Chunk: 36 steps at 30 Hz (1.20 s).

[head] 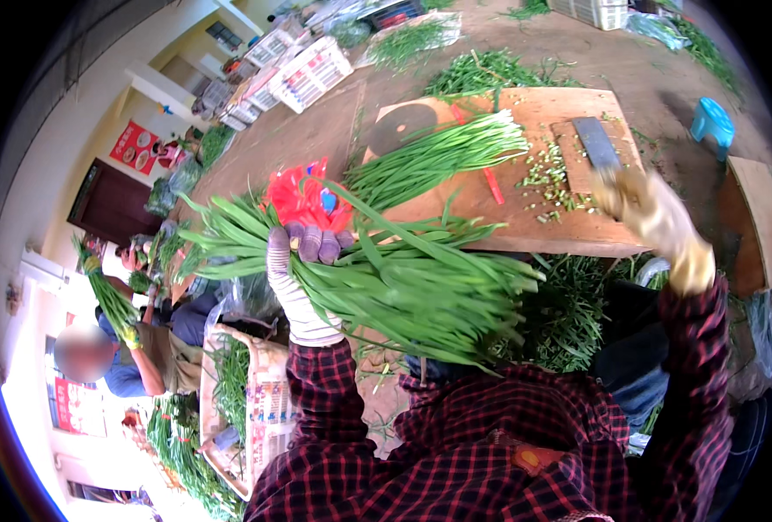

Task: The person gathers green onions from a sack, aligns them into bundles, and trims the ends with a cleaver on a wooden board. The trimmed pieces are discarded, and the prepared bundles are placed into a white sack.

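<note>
My gloved left hand (pixel 307 261) grips a large bunch of long green leaves (pixel 418 293), which look like garlic chives, beside a bundle of red plastic strips (pixel 304 199). The bunch spreads rightward over my lap. My right hand (pixel 653 222), in a pale yellow glove, is blurred by motion near the handle end of a cleaver (pixel 597 143); whether its fingers hold the handle, I cannot tell. The blade lies over a small cutting board (pixel 565 160). Another bunch with pale stems (pixel 438 156) rests on the wooden table (pixel 451 218), across a red strip (pixel 493 186).
Chopped stem ends (pixel 546 173) and a dark round disc (pixel 402 128) are on the table. Beyond it lies a pile of greens (pixel 477 70). A blue stool (pixel 714 124) stands to the right. At left are a crate (pixel 249 391) and a person (pixel 164 352) holding greens.
</note>
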Available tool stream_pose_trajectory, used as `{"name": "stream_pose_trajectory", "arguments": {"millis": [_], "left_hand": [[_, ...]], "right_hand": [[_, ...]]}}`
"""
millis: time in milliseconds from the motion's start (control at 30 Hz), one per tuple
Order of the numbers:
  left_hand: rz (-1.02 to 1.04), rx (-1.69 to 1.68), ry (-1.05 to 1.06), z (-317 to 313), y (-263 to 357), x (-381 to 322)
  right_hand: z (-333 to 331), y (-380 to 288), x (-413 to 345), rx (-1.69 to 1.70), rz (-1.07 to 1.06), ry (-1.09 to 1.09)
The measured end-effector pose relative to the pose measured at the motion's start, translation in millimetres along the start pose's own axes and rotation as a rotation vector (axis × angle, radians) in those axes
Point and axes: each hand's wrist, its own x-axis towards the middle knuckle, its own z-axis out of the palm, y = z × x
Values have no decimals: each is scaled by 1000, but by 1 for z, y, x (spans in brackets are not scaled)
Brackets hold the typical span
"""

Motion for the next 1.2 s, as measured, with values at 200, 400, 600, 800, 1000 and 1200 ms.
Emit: {"name": "stream_pose_trajectory", "arguments": {"millis": [200,400,600,800,1000,1200], "left_hand": [[-307,-246,-527,110,-3,35],[-190,98,-307,137,11,98],[-236,360,23,90,-11,157],[-33,334,36,104,-23,194],[14,321,61,129,-36,236],[8,350,103,158,-47,233]], "right_hand": [[13,-48,91,594,-387,-284],[193,-1,4,1644,93,-691],[232,47,-80,2339,415,-340],[177,57,-79,1891,405,-57],[221,110,-71,906,620,135],[255,139,-68,161,659,-34]]}}
